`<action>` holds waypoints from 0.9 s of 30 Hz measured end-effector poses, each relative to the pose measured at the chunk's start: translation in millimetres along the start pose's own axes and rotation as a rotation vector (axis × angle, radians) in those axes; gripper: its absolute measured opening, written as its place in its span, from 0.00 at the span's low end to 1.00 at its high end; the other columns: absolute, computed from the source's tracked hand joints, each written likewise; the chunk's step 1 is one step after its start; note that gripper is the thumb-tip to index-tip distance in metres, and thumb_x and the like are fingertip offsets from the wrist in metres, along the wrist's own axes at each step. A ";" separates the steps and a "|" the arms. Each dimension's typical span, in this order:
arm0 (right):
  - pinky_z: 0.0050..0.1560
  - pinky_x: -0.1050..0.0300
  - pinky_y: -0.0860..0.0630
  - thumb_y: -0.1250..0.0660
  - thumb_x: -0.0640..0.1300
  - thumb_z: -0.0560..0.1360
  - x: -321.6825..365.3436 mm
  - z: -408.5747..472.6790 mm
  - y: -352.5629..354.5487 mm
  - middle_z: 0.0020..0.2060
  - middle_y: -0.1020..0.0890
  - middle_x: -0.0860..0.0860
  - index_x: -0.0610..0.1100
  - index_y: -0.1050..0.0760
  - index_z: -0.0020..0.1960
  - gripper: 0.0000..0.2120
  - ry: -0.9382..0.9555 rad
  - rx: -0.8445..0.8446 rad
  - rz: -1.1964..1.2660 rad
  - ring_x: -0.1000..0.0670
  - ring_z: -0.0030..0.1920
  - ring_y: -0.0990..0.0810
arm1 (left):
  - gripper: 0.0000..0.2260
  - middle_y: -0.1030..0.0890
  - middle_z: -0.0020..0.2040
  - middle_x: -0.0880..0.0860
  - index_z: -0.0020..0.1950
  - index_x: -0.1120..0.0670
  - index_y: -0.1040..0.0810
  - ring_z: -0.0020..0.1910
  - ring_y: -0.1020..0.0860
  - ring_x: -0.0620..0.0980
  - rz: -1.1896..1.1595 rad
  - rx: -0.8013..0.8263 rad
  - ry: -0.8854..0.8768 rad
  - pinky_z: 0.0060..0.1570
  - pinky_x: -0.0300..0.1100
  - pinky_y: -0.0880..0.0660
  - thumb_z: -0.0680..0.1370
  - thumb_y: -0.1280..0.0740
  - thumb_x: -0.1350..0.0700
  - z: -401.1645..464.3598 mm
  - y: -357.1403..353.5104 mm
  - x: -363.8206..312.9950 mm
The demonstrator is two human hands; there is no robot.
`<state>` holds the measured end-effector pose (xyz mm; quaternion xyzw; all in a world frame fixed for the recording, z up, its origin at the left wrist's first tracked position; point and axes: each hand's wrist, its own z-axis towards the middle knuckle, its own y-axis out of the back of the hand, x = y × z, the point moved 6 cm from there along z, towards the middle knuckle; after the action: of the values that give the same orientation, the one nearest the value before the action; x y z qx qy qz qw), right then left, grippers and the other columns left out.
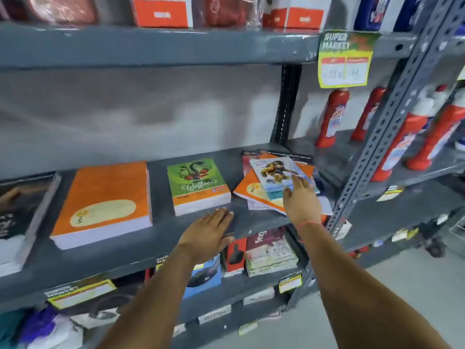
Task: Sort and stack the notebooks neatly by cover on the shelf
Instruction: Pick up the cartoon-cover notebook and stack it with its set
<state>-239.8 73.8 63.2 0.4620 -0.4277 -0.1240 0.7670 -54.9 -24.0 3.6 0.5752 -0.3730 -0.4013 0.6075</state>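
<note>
We're at the grey metal shelf (161, 238), mid-sort. Neat stacks so far: thick orange-cover notebook stack (105, 200) centre-left, green "Coffee"-cover notebook stack (198, 185) just right of it, dark-cover stack (22, 215) at far left, partly cut off.

Unsorted work is the loose, skewed pile of notebooks (266, 182) at the shelf's right end: orange covers fanned underneath, light-blue cartoon-cover notebook (276, 175) on top, tilted.

Right hand (300, 200) lies on that pile, fingers spread and flat on the blue notebook's lower corner, not gripping anything. Left hand (208, 235) is palm-down on the shelf's front lip, fingers together and extended, empty, just in front of the green stack.

Risks, as we judge them:
- The pile's lower sheets overhang the front edge; a push or one-handed pull on the top book could drag the lot off the shelf.
- Glossy covers are likely to slip, so a lift from one corner may fan the pile further.
- The left hand, if swept forward, could knock the green stack out of square.
</note>
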 end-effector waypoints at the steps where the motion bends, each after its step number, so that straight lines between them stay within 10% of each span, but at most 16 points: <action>1: 0.59 0.45 0.29 0.45 0.43 0.78 -4.3 4.9 -5.5 0.70 0.33 0.41 0.41 0.38 0.71 0.22 -0.016 0.024 -0.007 0.39 0.67 0.32 | 0.45 0.36 0.74 0.59 0.73 0.58 0.40 0.71 0.34 0.59 -0.019 -0.036 -0.002 0.69 0.52 0.36 0.68 0.72 0.34 5.5 -9.6 2.6; 5: 0.62 0.46 0.32 0.44 0.43 0.77 -23.5 33.7 -29.4 0.67 0.30 0.39 0.40 0.34 0.68 0.20 -0.065 0.110 -0.047 0.39 0.67 0.32 | 0.45 0.39 0.75 0.57 0.74 0.56 0.43 0.74 0.39 0.57 -0.075 -0.019 0.075 0.71 0.51 0.40 0.66 0.70 0.32 23.7 -24.8 4.1; 10: 0.59 0.44 0.29 0.42 0.45 0.76 -52.2 77.1 -31.1 0.64 0.28 0.38 0.39 0.33 0.66 0.20 -0.211 0.089 -0.061 0.36 0.63 0.29 | 0.35 0.18 0.59 0.51 0.61 0.52 0.23 0.55 0.19 0.49 0.072 0.044 0.124 0.50 0.41 0.22 0.76 0.64 0.38 28.4 -30.8 10.1; 20: 0.56 0.38 0.24 0.25 0.49 0.55 -170.4 179.3 -91.6 0.61 0.24 0.43 0.43 0.29 0.61 0.35 -0.454 0.424 0.128 0.38 0.59 0.24 | 0.32 0.17 0.57 0.50 0.62 0.51 0.26 0.54 0.18 0.49 0.048 0.101 0.185 0.48 0.41 0.21 0.76 0.62 0.37 25.5 -32.3 9.2; 27: 0.41 0.50 0.25 0.31 0.32 0.68 -113.5 133.6 -26.6 0.46 0.25 0.40 0.38 0.29 0.39 0.07 -0.533 0.428 0.422 0.38 0.55 0.22 | 0.32 0.17 0.56 0.49 0.61 0.50 0.25 0.53 0.18 0.48 0.042 0.123 0.200 0.48 0.39 0.21 0.76 0.63 0.37 25.6 -25.2 6.8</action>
<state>-405.8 45.3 7.8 0.4651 -0.7132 0.0125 0.5243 -77.1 -40.9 -20.1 0.6406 -0.3464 -0.3054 0.6135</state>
